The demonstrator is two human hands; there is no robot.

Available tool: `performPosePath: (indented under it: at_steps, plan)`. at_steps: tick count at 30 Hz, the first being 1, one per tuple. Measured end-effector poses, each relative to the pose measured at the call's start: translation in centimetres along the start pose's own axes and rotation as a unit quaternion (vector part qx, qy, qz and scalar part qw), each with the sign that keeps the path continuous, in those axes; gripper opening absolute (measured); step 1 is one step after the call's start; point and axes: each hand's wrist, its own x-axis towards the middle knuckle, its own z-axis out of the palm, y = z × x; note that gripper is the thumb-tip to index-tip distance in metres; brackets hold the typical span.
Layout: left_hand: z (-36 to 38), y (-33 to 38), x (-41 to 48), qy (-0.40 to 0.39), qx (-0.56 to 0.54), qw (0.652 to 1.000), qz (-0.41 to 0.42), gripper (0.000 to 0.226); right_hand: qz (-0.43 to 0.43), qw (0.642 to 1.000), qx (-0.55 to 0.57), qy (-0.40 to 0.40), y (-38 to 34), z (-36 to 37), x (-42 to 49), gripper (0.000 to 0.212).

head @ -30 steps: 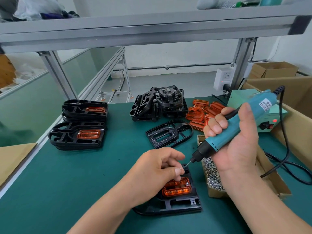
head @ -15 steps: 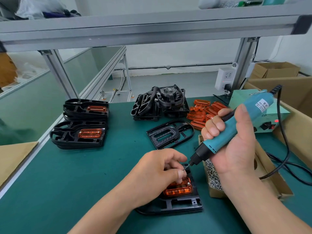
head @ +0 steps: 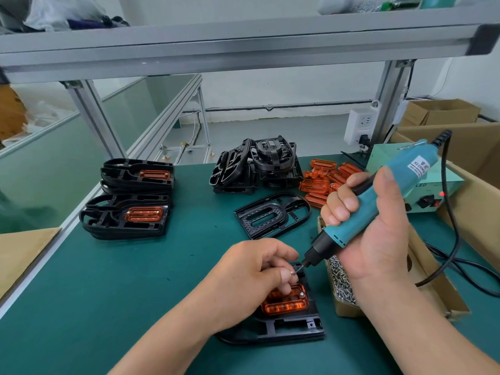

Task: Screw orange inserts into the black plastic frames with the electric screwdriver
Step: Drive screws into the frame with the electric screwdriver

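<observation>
Counter (head: pixel 94 307): green mat, carrying all stock listed below.

Your right hand (head: pixel 378 234): raised near the counter's right side, fingers and thumb wrapped round the electric screwdriver (head: pixel 403 174); wrist angled so that the tool slants down and to the left.

Your left hand (head: pixel 251 277): knuckles up, lying over the work piece, thumb and forefinger pinching a screw (head: pixel 292 272).

Electric screwdriver: teal body, black nose, black cord trailing off to the right; bit tip meets the pinched screw.

Black frame (head: pixel 292 326): flat on the counter in front of you, directly under your left hand, partly hidden by it.

Finished frames (head: pixel 127 215): two stacks at far left, each showing an orange piece on top.

Screw box (head: pixel 342 282): cardboard, just right of the black frame, partly behind your right forearm.

Orange insert (head: pixel 286 305): translucent, ribbed, seated in the black frame's recess; one silver screw head shows at its upper right corner.

Loose inserts (head: pixel 322 177): small orange heap at the back, beyond your right hand.
</observation>
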Motion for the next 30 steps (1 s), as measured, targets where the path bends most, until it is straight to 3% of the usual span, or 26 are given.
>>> performPosePath:
  at_steps: [30]
  plan:
    - [-0.04,-0.1,-0.09,-0.008,0.009,1.0,0.009,0.03,0.003,1.0,0.001,0.011,0.12,0.13,0.0,0.031]
